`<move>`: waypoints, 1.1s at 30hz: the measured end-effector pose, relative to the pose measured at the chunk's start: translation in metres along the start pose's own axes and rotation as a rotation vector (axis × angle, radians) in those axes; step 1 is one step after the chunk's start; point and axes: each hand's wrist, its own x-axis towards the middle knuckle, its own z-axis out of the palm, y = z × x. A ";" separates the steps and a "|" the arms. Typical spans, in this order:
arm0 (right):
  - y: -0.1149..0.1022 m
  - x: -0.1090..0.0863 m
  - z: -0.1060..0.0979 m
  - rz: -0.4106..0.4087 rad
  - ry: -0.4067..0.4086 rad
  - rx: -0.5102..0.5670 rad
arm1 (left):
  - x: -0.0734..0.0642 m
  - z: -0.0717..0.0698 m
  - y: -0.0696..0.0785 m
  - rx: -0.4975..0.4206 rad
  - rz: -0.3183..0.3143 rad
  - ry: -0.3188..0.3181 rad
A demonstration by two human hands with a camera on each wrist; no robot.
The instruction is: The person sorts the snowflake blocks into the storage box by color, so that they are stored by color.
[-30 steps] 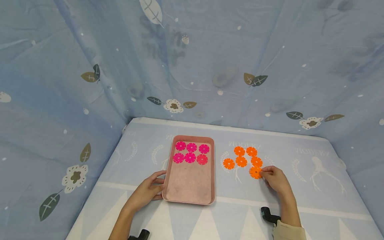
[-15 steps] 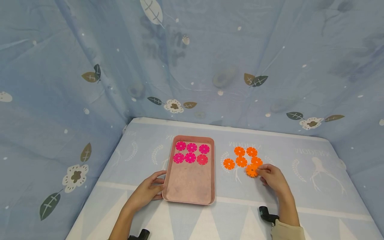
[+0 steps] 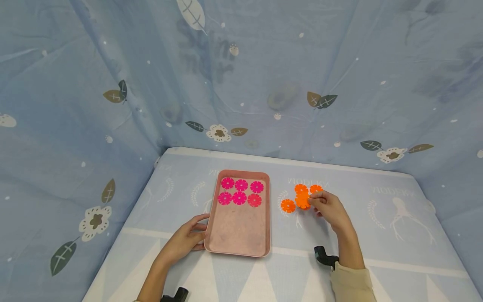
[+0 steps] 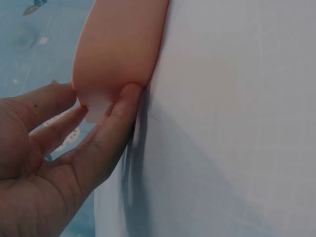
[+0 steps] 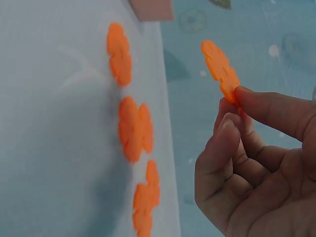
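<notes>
A pink rectangular tray (image 3: 237, 235) lies on the cloth-covered table, with two rows of pink notched discs (image 3: 239, 198) in its far half. My left hand (image 3: 185, 240) touches the tray's left wall; in the left wrist view, fairly straight fingers (image 4: 116, 118) press against the tray's end. Between thumb and finger, my right hand (image 3: 328, 208) pinches an orange notched disc (image 5: 221, 71) by its edge, raised off the table. From above, this disc overlaps another orange one. More orange discs (image 3: 288, 205) lie about it, right of the tray, and the hand hides part of the group.
Blue patterned fabric (image 3: 279, 84) hangs behind and at both sides of the table. The pale tablecloth (image 3: 396, 243) extends right of my right hand. A black wrist mount (image 3: 325, 256) sits on my right wrist.
The right hand has lifted the orange disc nearest me and carried it left and away from me, over the other orange discs. The left hand and tray stay put.
</notes>
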 end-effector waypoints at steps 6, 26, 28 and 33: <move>-0.019 0.011 0.016 -0.043 -0.063 0.075 | 0.001 0.000 0.000 0.009 0.004 -0.001; -0.078 0.024 0.099 -0.148 -0.192 0.160 | 0.000 0.001 0.000 0.014 0.007 0.002; -0.084 0.024 0.105 -0.164 -0.206 0.168 | 0.000 0.001 0.000 0.016 0.009 0.003; -0.096 0.027 0.124 -0.174 -0.265 0.205 | 0.000 0.002 0.000 0.013 0.020 0.001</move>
